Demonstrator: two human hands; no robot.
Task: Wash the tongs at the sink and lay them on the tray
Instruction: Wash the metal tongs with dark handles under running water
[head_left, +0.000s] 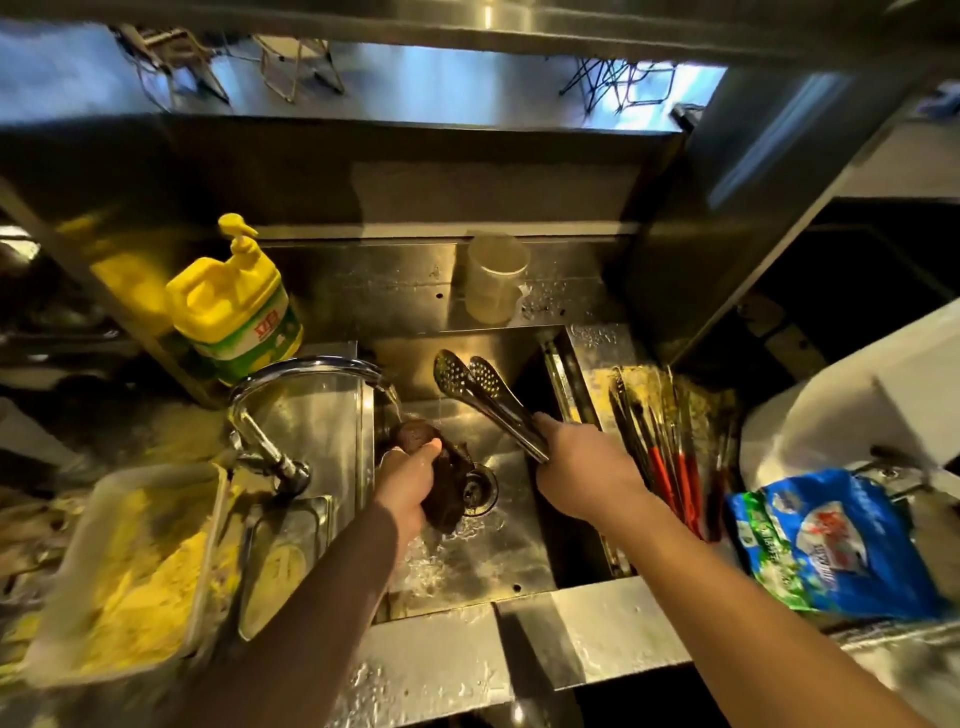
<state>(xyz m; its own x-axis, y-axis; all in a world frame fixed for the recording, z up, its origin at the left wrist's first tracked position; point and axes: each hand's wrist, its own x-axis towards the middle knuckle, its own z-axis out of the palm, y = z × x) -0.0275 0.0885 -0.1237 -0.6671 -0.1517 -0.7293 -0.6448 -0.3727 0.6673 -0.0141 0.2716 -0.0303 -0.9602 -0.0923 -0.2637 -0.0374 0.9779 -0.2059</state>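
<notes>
The right hand (582, 467) is closed around the handle end of the metal tongs (483, 397), gripping them over the sink (498, 566). From the right hand, the tongs extend toward 10 o'clock; the two perforated spoon-shaped tips lie close together at the far end, raised above the basin floor.

The left hand (410, 480) is closed on a dark scrubbing cloth (447, 467), held at 9 o'clock from the right hand, just beside the drain (475, 491). The cloth and the tongs are apart. Water runs from the faucet (306, 371) spout onto the cloth at 12 o'clock from the left hand, and splashes spread over the basin floor near the left forearm.

At 3 o'clock from the sink, a tray (711, 405) holds a row of long utensils with red handles (675, 478), just beside the right wrist. A blue bag (826, 540) lies at 4 o'clock from the right hand. A yellow soap jug (234, 306) with a pump stands at 10 o'clock from the faucet. A clear cup (493, 275) stands on the ledge at 12 o'clock from the tongs. A plastic container (130, 566) of yellow material sits at 8 o'clock from the faucet.
</notes>
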